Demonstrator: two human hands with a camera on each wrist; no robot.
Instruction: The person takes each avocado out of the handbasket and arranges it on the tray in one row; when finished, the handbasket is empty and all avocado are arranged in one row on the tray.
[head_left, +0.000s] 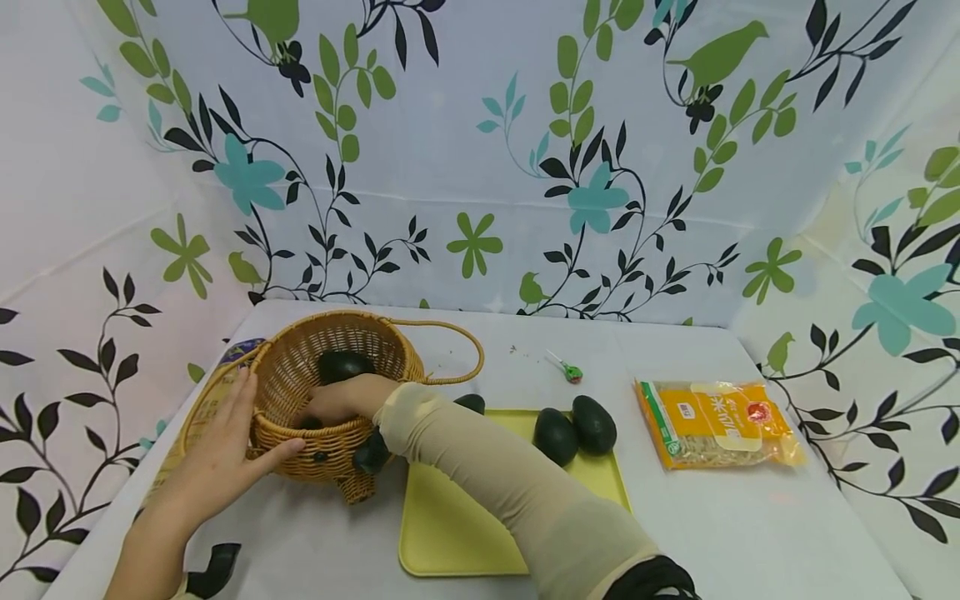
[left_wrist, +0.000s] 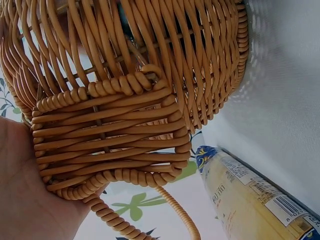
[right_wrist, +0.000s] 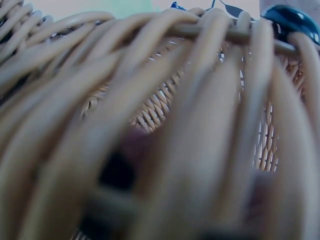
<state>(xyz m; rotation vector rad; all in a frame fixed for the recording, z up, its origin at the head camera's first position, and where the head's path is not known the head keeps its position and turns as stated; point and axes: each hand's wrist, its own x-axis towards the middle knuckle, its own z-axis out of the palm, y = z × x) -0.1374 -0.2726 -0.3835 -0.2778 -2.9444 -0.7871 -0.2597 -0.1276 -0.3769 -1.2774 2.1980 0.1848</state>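
In the head view, I see the left hand (head_left: 221, 458), fingers straight, against the round wicker basket (head_left: 341, 450) at left, the right hand (head_left: 347, 398) inside beside a glossy avocado (head_left: 345, 365), its grip hidden; pulling hard could tip the basket. The left wrist view shows coiled weave (left_wrist: 107, 135); the right, blurred strands (right_wrist: 212, 125).

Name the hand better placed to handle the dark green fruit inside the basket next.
Probably the right hand: it reaches inside the wicker basket, close by the dark green fruit, while the left hand lies against the basket's outside.
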